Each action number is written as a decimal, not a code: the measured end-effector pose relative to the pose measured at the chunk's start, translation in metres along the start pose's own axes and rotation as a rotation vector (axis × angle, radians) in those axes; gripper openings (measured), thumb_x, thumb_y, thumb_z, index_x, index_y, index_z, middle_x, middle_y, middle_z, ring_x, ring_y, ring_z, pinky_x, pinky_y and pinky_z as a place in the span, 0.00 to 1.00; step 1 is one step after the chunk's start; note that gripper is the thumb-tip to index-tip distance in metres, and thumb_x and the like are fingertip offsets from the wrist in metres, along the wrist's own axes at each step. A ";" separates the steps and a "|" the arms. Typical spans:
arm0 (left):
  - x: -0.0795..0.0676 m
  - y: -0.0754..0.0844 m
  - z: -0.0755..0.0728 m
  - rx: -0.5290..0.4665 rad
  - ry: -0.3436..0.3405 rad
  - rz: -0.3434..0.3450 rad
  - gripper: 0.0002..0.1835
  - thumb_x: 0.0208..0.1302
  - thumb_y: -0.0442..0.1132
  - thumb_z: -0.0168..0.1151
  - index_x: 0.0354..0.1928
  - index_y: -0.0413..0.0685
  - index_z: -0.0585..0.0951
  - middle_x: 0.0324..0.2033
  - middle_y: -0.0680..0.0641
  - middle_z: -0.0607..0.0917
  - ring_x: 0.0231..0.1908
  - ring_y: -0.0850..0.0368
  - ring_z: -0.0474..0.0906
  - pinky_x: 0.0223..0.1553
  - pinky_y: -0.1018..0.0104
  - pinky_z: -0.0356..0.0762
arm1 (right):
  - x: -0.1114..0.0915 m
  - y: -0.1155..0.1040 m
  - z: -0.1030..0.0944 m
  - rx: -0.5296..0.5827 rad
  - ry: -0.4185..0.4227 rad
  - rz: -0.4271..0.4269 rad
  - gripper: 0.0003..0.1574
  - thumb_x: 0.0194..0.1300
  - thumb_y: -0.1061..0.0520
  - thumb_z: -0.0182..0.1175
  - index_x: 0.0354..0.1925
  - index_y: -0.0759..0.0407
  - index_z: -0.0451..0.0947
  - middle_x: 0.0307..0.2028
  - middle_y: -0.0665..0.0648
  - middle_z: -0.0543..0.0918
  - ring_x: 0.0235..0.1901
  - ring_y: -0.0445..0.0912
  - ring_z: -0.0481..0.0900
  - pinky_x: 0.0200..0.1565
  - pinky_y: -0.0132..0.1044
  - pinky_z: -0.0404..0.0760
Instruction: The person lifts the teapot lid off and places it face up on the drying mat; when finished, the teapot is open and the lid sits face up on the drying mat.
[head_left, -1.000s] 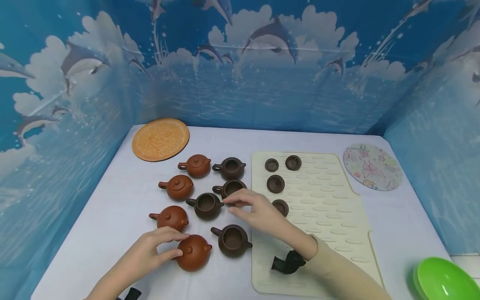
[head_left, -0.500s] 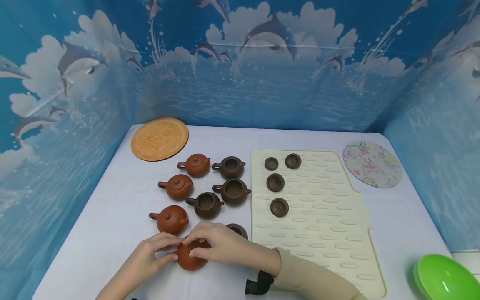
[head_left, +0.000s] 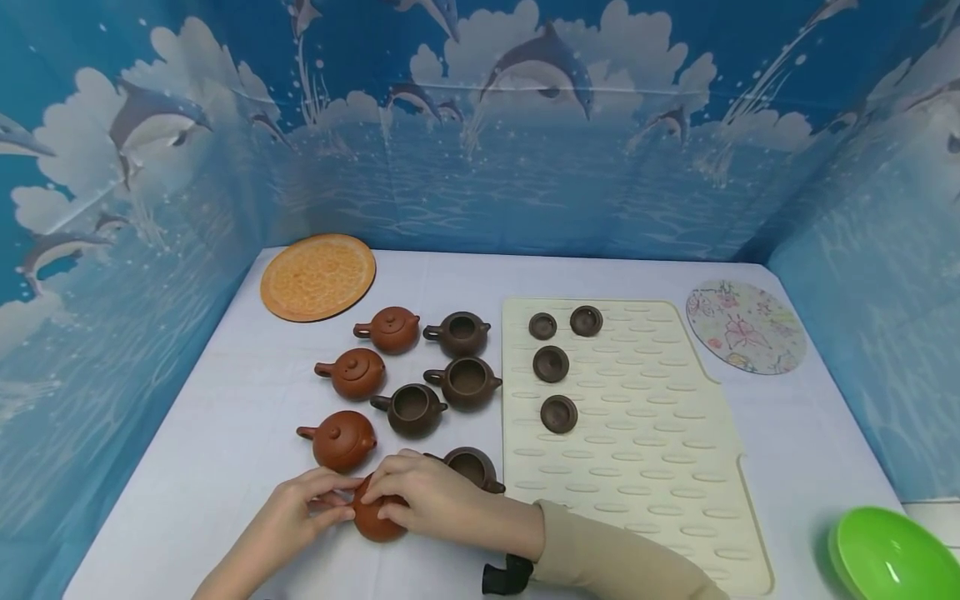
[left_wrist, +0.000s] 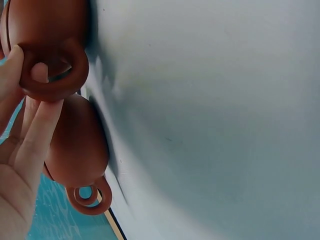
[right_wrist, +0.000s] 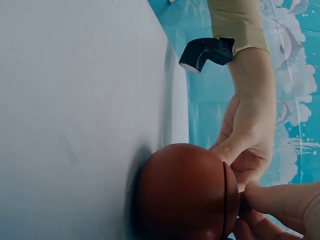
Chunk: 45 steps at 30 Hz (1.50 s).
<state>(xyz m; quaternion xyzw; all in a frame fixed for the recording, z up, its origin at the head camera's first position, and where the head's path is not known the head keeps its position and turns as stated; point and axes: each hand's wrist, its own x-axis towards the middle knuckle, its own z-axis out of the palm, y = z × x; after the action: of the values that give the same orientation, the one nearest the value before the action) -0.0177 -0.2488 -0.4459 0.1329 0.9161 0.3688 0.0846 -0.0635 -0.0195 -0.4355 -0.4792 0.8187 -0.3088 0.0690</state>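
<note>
White tbl (head_left: pixel 225 417) w/ red-brn teapots (head_left: pixel 357 373), dk pots (head_left: pixel 408 421), cream mat (head_left: pixel 637 458), orange disc (head_left: pixel 318 277), patterned disc (head_left: pixel 746 327), grn bowl (head_left: pixel 888 550).

teapots (head_left: pixel 342 442) blocking far side, free tablecloth (head_left: pixel 198 425) left

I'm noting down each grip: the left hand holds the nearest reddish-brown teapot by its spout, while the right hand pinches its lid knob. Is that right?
The spout is wrong: the left wrist view shows the left hand holding the teapot by its handle. The right hand does pinch the lid knob.
</note>
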 end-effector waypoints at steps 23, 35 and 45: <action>-0.002 -0.005 0.004 -0.044 -0.012 -0.047 0.12 0.56 0.35 0.72 0.43 0.43 0.86 0.36 0.53 0.85 0.33 0.73 0.79 0.37 0.77 0.82 | 0.003 -0.002 0.000 -0.034 -0.028 0.049 0.06 0.68 0.57 0.62 0.44 0.52 0.82 0.49 0.47 0.83 0.53 0.36 0.80 0.55 0.22 0.75; 0.000 -0.003 0.001 -0.035 -0.081 -0.108 0.15 0.56 0.39 0.72 0.47 0.45 0.85 0.36 0.55 0.85 0.32 0.73 0.79 0.36 0.75 0.82 | -0.020 0.022 -0.045 0.741 0.077 0.327 0.11 0.69 0.58 0.61 0.48 0.58 0.81 0.54 0.57 0.85 0.54 0.40 0.82 0.52 0.27 0.80; 0.000 -0.003 0.000 -0.024 -0.077 -0.065 0.16 0.56 0.39 0.72 0.47 0.45 0.85 0.34 0.58 0.84 0.32 0.74 0.76 0.35 0.74 0.82 | -0.086 0.087 -0.101 1.144 0.398 0.565 0.15 0.74 0.59 0.53 0.54 0.65 0.75 0.50 0.53 0.82 0.47 0.41 0.84 0.52 0.35 0.83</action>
<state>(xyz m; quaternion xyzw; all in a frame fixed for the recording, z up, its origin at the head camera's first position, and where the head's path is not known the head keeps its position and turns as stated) -0.0179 -0.2510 -0.4486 0.1163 0.9115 0.3713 0.1333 -0.1239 0.1263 -0.4198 -0.0681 0.6170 -0.7470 0.2381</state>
